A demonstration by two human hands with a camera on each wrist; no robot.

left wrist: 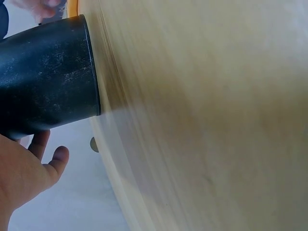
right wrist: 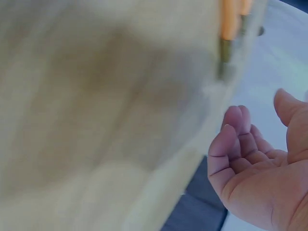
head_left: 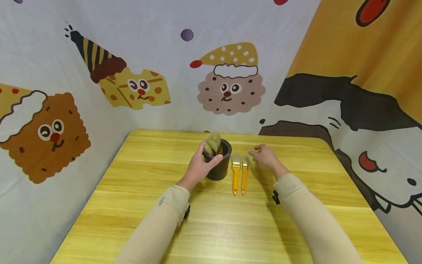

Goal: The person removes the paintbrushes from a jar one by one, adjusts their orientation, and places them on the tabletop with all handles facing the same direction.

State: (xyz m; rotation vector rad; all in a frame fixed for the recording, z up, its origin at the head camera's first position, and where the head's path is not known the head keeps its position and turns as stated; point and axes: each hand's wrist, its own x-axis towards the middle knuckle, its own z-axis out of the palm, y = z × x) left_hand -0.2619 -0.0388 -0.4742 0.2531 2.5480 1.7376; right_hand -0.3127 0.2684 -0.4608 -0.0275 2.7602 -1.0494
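My left hand grips a black cylindrical cup near its rim, the thumb across the near side. Tan bristles stick up out of the cup; whatever they belong to is mostly hidden inside. To the right of the cup lie two flat paintbrushes with yellow-orange handles, a wider paintbrush and a narrower paintbrush, bristles pointing away from me. Just right of those bristles hovers my right hand. Its fingers are loosely bent, the thumb apart, and it holds nothing.
All this is toward the far side of a wood-grain table. A white cloth printed with cartoon biscuits and cheese hangs close behind the far edge and along the left. A large cartoon animal print covers the right side.
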